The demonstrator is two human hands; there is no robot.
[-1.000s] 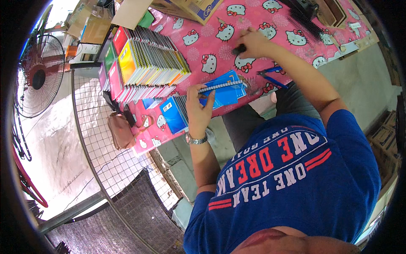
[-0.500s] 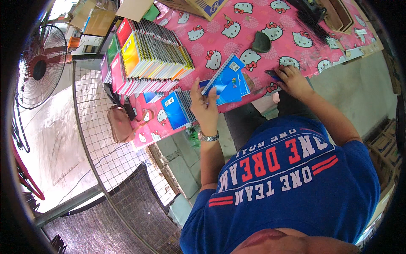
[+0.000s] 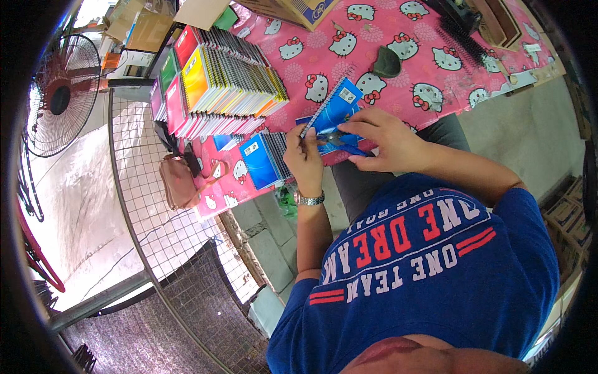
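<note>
You're in a royal-blue short-sleeved T-shirt (image 3: 430, 305), white and red block lettering (image 3: 398, 239) across the chest, paired red stripes (image 3: 327, 293) flanking one row, plus dark grey trousers (image 3: 355, 188) and a silver metal-link watch band (image 3: 310, 200) on your left wrist.

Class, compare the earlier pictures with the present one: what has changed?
The right hand has let go of the dark piece, now lying on the table, and picked up the blue-handled pliers, bringing them leftward over the blue notebook. The notebook's coil end has swung away from the person. The left hand still holds the notebook; the notebook stacks stayed put.
</note>
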